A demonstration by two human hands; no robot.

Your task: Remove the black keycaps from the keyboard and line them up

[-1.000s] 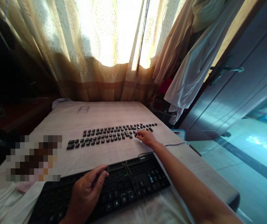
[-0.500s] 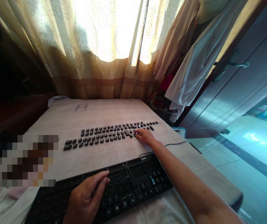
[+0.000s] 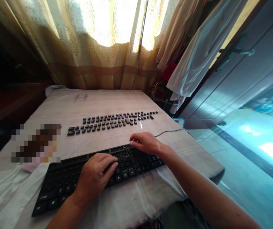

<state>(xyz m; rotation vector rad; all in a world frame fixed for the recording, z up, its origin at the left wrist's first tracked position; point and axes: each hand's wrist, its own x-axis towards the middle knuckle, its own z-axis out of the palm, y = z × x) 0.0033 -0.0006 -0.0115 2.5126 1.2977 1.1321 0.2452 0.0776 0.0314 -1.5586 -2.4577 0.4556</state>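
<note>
A black keyboard [image 3: 55, 178] lies at a slant in front of me, with many of its keycaps off and some still on its near edge. My left hand [image 3: 98, 171] rests across its middle, fingers stretched and thumb a little apart, holding nothing that I can see. At the keyboard's far edge hovers my right hand [image 3: 143, 142], its fingers loosely bent above the thumb; no object shows between them. Just beside those fingertips, a thin wire keycap puller [image 3: 132, 158] lies across the keys. Beyond, loose black keycaps [image 3: 107, 123] are laid out in rows on the cloth.
A pale cloth covers the table [image 3: 107, 98]. The keyboard cable [image 3: 168, 131] runs off to the right edge. A blurred-out patch [image 3: 37, 143] and a pink item [image 3: 30, 167] lie on the left. Curtains, hanging clothes [image 3: 189, 63] and a door [image 3: 212, 79] stand around.
My right hand has drawn back from the rows of keycaps to the keyboard's far edge. The left hand stays on the keyboard, its fingers lying flatter. The view has tilted down.
</note>
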